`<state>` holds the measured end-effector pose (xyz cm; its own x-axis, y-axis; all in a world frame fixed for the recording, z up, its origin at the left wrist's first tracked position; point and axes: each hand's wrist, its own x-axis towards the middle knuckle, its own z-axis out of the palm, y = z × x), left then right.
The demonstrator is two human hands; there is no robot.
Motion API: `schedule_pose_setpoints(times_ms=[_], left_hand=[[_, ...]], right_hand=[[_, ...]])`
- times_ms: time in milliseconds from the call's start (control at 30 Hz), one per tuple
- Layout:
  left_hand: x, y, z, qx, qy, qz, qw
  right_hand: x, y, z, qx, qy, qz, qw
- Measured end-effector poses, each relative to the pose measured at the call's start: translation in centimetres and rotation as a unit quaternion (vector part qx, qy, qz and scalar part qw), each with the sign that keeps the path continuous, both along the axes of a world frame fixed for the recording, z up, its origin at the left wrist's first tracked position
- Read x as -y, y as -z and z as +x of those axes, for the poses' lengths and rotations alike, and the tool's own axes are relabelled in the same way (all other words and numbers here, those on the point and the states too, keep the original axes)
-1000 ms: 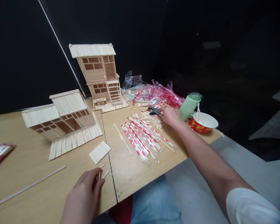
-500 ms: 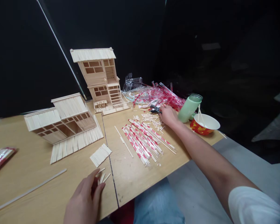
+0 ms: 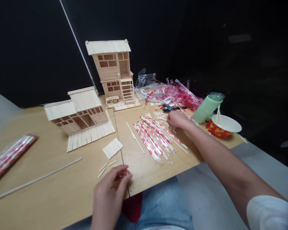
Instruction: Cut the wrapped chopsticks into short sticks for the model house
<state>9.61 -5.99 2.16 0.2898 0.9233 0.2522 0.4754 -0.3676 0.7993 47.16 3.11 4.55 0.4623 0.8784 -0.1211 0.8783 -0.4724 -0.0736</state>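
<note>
The **right hand** [image 3: 179, 119] has drawn back from the black-handled scissors [image 3: 170, 108], which now show whole and lie just beyond it, at the far end of the rows of chopsticks in red-and-white paper sleeves [image 3: 156, 140]. That hand sits at the far end of those rows, over the loose cut sticks [image 3: 160, 116], its fingers [image 3: 174, 116] bunched together; whether they pinch a stick is hidden. The left hand [image 3: 111, 188] has shifted toward the near side of the rows and now sits at the edge of the tabletop [image 3: 144, 169], apart from the short sticks [image 3: 102, 169] it was beside a moment ago. Its fingers [image 3: 123, 171] curl close together, with nothing visible between them.
</note>
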Motion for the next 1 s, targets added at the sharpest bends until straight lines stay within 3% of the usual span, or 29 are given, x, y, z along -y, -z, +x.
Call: schedule_pose_setpoints(times_ms=[167, 267, 300, 367, 400, 467, 633, 1000], left_hand=[[0.7, 1.8, 2.1, -0.027, 0.052, 0.009, 0.998], [0.8, 2.0, 2.1, -0.004, 0.054, -0.024, 0.998], [0.8, 2.0, 2.0, 0.014, 0.051, -0.043, 0.998], [0.7, 1.8, 1.9, 0.047, 0.048, -0.074, 0.995], [0.7, 1.8, 1.9, 0.054, 0.049, -0.08, 0.994], [0.7, 1.9, 1.8, 0.043, 0.049, -0.071, 0.995], [0.9, 2.3, 1.5, -0.018, 0.036, 0.002, 0.999], [1.2, 2.5, 1.3, -0.048, 0.036, 0.081, 0.995]], right_hand=[[2.0, -0.9, -1.6, 0.001, -0.021, 0.071, 0.997], [4.9, -0.9, -5.0, -0.082, -0.083, 0.128, 0.985], [6.1, -0.8, -6.6, -0.199, -0.107, 0.162, 0.96], [8.3, -0.2, -10.1, -0.413, -0.159, 0.17, 0.88], [9.3, 0.2, -11.8, -0.468, -0.175, 0.165, 0.85], [10.9, 1.2, -14.8, -0.514, -0.199, 0.16, 0.819], [12.3, 2.8, -18.3, -0.444, -0.243, 0.188, 0.842], [12.8, 3.0, -18.3, -0.403, -0.268, 0.184, 0.856]])
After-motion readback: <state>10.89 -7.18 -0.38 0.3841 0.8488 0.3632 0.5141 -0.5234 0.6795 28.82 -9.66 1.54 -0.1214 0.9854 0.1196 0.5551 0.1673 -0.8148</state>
